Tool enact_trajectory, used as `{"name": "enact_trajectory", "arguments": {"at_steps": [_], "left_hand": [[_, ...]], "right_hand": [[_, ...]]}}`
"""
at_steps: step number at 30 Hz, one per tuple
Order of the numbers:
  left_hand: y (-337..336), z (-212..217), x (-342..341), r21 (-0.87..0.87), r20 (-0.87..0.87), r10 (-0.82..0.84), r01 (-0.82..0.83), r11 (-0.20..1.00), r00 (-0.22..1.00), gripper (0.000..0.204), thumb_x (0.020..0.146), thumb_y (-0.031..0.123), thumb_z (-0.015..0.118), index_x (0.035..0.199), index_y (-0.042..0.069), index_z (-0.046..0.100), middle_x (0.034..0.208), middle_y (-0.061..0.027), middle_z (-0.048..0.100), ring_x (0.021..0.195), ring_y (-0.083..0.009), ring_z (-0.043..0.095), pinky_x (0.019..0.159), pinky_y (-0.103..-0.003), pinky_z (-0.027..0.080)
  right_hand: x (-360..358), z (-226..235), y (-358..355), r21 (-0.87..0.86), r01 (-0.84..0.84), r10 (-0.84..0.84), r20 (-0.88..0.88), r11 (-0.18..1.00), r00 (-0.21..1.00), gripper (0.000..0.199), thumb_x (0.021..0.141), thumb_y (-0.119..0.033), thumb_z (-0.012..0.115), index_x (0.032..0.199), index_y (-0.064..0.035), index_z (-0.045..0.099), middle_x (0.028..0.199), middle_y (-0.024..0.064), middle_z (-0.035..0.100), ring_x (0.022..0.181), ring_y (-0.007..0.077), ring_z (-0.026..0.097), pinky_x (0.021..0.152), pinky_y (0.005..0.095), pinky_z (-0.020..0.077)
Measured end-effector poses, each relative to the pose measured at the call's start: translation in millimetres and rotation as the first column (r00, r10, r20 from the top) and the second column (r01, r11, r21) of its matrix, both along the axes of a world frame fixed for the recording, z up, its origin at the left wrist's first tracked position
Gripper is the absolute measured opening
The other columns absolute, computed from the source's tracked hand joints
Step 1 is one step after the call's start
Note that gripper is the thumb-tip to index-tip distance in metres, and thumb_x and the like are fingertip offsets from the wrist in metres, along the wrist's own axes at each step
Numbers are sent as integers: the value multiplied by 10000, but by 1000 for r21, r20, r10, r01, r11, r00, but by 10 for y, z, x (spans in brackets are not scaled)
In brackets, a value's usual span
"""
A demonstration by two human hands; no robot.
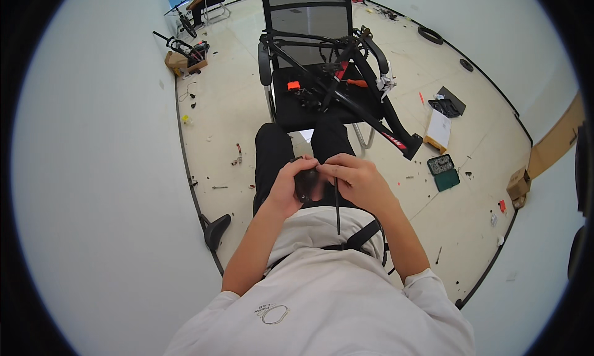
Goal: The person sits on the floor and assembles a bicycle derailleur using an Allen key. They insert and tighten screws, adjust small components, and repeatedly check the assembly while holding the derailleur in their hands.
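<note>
Over my lap, my left hand point(289, 184) is closed around a small black part point(305, 184); its exact kind is hard to make out. My right hand point(357, 180) meets it at the fingertips, thumb and index finger pinched near the part's top edge. A thin straight black rod point(338, 214) hangs down from under the right fingers, which hold it. Whether something tiny sits between the pinched fingertips is hidden. In front of my knees, a black bicycle frame point(365, 116) with red patches lies across the seat of a black office chair point(292, 111).
On that seat are an orange block point(293, 85) and an orange-handled tool point(357, 82). A green case of small parts point(446, 179) lies open on the right floor. A saddle point(216, 231) rests by the left wall. Another person point(201, 0) sits far left near a bicycle.
</note>
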State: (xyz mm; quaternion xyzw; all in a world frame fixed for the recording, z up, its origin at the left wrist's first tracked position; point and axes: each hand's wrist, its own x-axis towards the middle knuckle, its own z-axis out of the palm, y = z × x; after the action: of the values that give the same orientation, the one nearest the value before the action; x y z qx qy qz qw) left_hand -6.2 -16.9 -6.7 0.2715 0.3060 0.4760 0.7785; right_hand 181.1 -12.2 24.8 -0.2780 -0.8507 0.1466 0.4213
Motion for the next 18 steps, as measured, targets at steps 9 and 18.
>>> {"name": "enact_trajectory", "arguments": {"at_steps": [9,18], "left_hand": [[-5,167,-91,72,31,-165,162,984,986,261,977,328,536,951,73,584,716,-48,575,547,-140,519,446,-280,396],[20,110,-73,143,-47,-15,22,990,999,315,998,391,520,952,82,552,690,-45,520,544,-112,455,415,-261,370]], "right_hand": [[62,29,8,55,-35,38,-66,998,997,322,713,128,637,973,-43,719,896,69,672,749,232,667,623,303,541],[3,-16,52,-399,-98,-6,-250,912,968,322,839,112,565,1113,-20,671,945,115,694,799,179,678,688,291,556]]}}
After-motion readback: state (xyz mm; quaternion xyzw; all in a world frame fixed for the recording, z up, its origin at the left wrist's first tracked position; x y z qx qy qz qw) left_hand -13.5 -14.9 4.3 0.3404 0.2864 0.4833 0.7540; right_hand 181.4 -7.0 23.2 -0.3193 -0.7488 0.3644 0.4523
